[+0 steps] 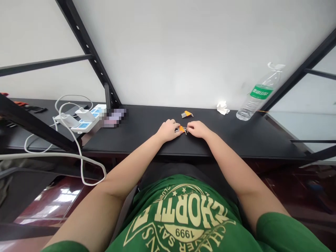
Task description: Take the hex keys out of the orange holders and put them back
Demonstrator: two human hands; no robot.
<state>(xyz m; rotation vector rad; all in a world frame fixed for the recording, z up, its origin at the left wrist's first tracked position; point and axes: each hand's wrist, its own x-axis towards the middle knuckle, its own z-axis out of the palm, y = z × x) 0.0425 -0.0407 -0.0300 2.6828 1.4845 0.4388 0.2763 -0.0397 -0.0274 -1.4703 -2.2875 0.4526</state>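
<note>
On the black tabletop, my left hand (168,131) closes around a hex key set (181,129) with an orange holder and silver L-shaped keys. To the right, my right hand (196,129) is pinched at the bent ends of those keys. Whether a single hex key sits between its fingertips is too small to tell. A second orange hex key set (187,114) lies on the table just beyond both hands, its keys pointing left.
A tall clear water bottle (258,93) stands at the right by crumpled tissue (223,107). To the left are a white power strip (89,119) with plugs, a white cable (78,150) looping over the front edge, and a blurred-out item (114,117). Black metal posts (89,49) flank the table.
</note>
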